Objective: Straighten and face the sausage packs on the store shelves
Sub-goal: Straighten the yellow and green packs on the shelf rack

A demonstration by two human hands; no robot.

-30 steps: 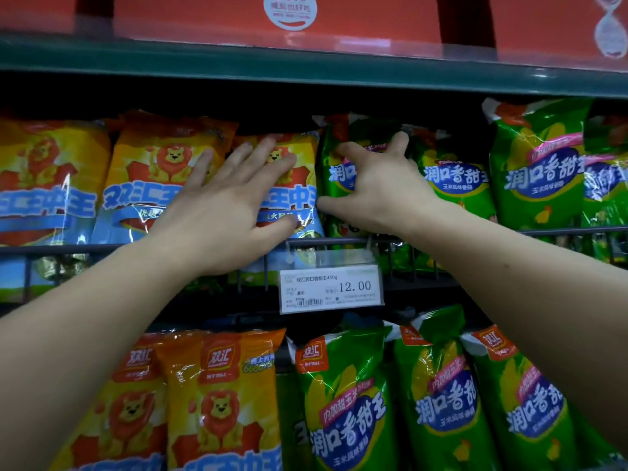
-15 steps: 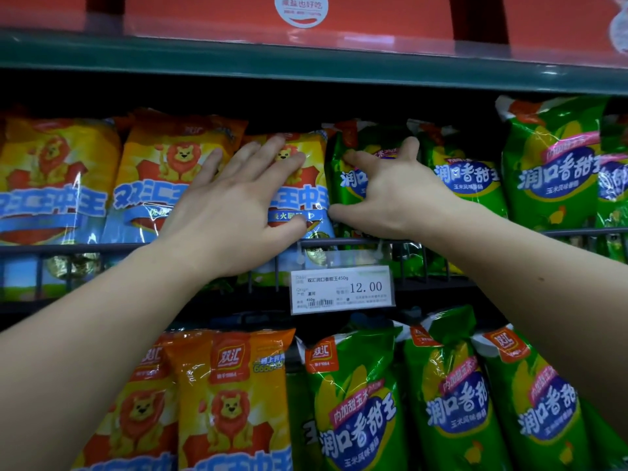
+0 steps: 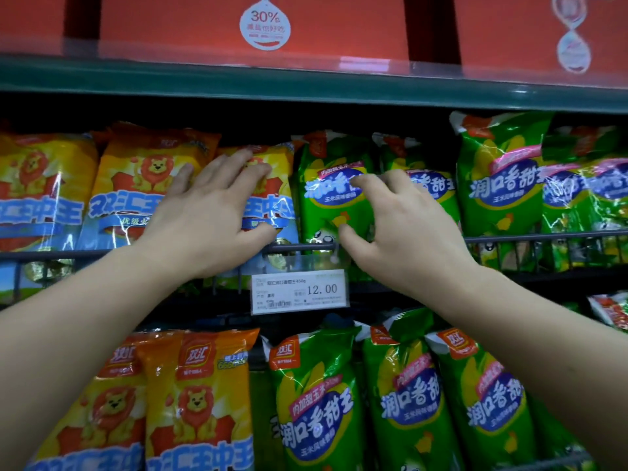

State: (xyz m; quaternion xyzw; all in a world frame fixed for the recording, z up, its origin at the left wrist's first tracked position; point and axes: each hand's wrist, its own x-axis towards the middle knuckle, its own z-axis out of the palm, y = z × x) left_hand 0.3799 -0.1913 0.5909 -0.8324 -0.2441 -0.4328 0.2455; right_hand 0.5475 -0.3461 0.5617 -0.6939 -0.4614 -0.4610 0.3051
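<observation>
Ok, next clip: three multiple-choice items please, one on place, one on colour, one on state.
1. The price tag hangs: A on the top shelf; B on the wire rail; C on a bottom pack.
2. The pack under the left hand is: A green; B white; C orange.
3. The right hand has its fingers: A curled on a green pack; B straight; C holding the tag.
Key: 1 B, it clips to the rail. 2 C, the orange pack shows beside its fingers. 3 A, thumb and forefinger pinch that pack.
</observation>
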